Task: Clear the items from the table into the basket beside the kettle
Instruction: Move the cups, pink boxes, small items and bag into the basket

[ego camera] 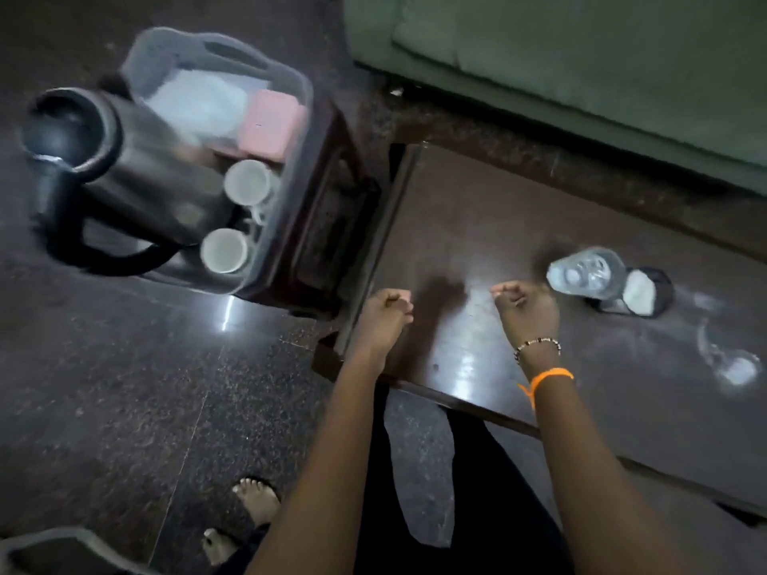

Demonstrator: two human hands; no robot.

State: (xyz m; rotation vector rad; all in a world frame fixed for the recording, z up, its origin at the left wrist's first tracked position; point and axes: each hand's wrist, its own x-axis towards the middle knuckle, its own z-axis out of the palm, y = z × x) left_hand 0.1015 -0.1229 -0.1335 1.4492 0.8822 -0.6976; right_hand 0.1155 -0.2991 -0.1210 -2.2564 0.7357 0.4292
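A clear plastic basket (290,168) stands on a small dark stand beside a steel kettle (124,168). Inside it are two white cups (249,182), a pink box (269,126) and a white bag. On the dark wooden table (477,209) stand a clear glass jar (585,273), a small black container of white powder (647,294) behind it, and a clear glass (730,359) to the right. My left hand (384,313) hovers over the table's left edge, fingers curled with nothing in them. My right hand (527,307) is curled the same way, just left of the jar.
A green sofa (581,56) runs along the far side of the table. The floor is dark polished stone. My bare feet (253,500) stand at the bottom. A grey plastic rim (54,541) shows in the bottom left corner.
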